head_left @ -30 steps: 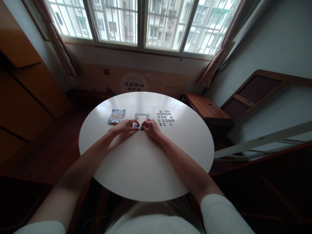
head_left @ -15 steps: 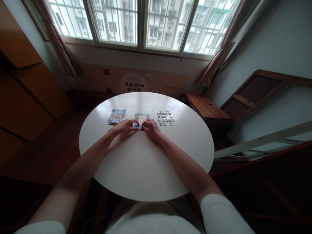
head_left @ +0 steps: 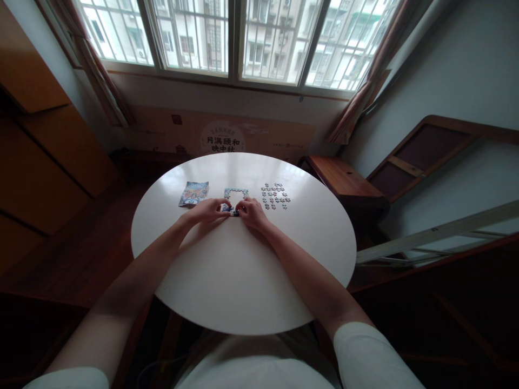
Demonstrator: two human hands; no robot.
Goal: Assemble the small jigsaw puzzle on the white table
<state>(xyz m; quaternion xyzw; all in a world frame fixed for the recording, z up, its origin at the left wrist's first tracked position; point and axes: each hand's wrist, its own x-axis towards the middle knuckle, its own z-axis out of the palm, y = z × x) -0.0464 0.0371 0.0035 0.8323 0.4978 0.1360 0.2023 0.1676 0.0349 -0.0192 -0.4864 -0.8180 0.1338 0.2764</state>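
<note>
Head view has our partly built jigsaw point(head_left: 235, 191) lying flat past the middle of the table, its pieces joined into a border with white tabletop showing inside. Compared with half a second ago, it's pretty much the same picture: jigsaw in the same spot, both hands parked right where they were. Our left hand point(head_left: 211, 209) is at the near left corner, thumb and fingers curved with a small gap at the tips. Our right hand point(head_left: 252, 213) has its fingers bent down over the near right part. We honestly can't tell if either one is pinching a piece, it's too small to see.

Loose pieces point(head_left: 273, 194) sit spread out to the right, and a colorful printed sheet point(head_left: 194, 193) lies to the left, both matching the earlier shot too. All of it is on our glossy white oval table point(head_left: 235, 270). Past that we've got a banner point(head_left: 259, 129) with Chinese characters low on the wall, a barred window point(head_left: 194, 38) facing buildings, orange-brown cabinets point(head_left: 36, 156) on the left and a low wooden bench point(head_left: 344, 175) on the right.
</note>
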